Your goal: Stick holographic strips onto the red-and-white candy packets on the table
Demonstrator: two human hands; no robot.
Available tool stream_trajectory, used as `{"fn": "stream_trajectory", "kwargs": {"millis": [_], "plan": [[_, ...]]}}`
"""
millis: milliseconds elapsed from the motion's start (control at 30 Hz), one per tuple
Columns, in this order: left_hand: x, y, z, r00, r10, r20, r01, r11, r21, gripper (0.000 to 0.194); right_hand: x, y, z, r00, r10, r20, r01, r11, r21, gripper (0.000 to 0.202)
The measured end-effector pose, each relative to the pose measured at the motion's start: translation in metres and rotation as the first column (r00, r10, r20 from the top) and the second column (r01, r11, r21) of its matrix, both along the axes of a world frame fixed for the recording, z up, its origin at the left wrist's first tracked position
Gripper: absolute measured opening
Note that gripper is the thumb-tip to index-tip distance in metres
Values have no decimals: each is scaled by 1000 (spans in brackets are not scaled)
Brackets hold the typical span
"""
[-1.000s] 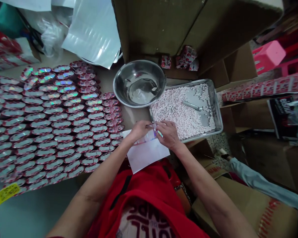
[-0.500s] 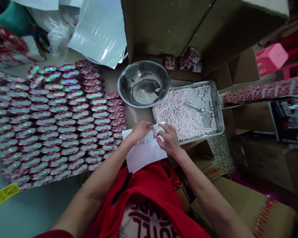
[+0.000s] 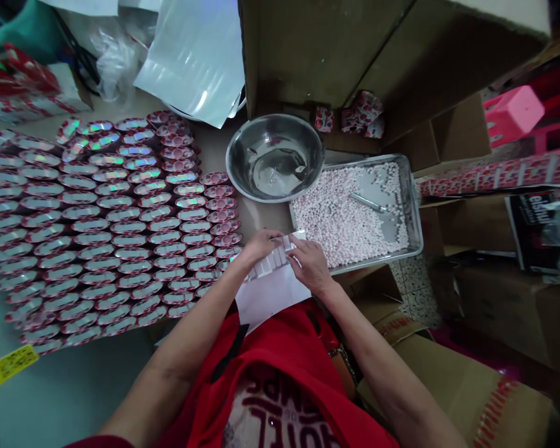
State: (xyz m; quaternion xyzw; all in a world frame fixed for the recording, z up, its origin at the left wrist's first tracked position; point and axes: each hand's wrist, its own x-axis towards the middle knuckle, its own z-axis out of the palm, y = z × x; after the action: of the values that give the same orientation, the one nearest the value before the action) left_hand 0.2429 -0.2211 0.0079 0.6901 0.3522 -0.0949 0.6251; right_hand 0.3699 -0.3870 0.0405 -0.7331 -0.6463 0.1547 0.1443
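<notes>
A white sheet with a row of shiny, label-like rectangles along its upper part lies across my lap at the table edge. My left hand grips the sheet's upper left, its fingers bent over the far edge. My right hand is at the sheet's upper right, thumb and fingertips pinched together at the rectangles. Whatever small piece may be between those fingertips is hidden. Left of the hands stand many flat red-and-white packs in tight rows, several with shiny rainbow strips on top.
Beyond the hands is a steel bowl with a few clear scraps. At its right, a metal tray holds small pale pink pellets and a metal tube. An open carton with a few red packs rises behind; glossy sheets lie back left.
My right hand has moved slightly left and its fingers have come down closer to the sheet. More of the pale rectangles shows between the hands. The view has shifted a little.
</notes>
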Motion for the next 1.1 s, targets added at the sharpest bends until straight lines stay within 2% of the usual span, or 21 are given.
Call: {"fn": "stream_trajectory", "kwargs": {"millis": [100,233,367,433,567,667,733,900,967,1033,1100], "plan": [[-1,1,2,1000,-11,-5,11,1000,1,36,1,5,9,1000,-4,22,4,1000,10,9],[0,-1,12,997,-27,-75,37,990,138,35,3,11,19,1000,-13,17,13,1000,1,9],[3,-4,20,994,-12,-111,36,975,220,39,6,15,18,998,-54,15,54,999,-2,6],[3,-4,20,994,11,-107,13,977,215,41,7,17,12,998,-42,36,43,998,-46,5],[2,-1,13,991,57,-121,-40,989,141,39,8,17,1,996,74,49,-69,992,-103,12],[2,4,6,994,57,-97,-49,995,82,38,8,16,2,991,133,24,-129,986,-103,16],[2,6,3,996,53,-71,-49,997,55,37,8,15,6,992,124,-1,-124,988,-96,15],[8,10,0,999,25,-36,-23,999,45,34,8,17,16,997,-35,-65,31,998,-62,8],[13,13,-1,999,7,-47,-4,998,68,34,6,18,24,983,-123,-138,117,992,-54,7],[21,17,-3,996,4,-90,7,992,126,35,3,20,38,927,-245,-284,242,969,-47,9],[27,22,-3,995,3,-104,17,980,198,37,-1,27,57,792,-386,-472,403,912,-70,9]]}}
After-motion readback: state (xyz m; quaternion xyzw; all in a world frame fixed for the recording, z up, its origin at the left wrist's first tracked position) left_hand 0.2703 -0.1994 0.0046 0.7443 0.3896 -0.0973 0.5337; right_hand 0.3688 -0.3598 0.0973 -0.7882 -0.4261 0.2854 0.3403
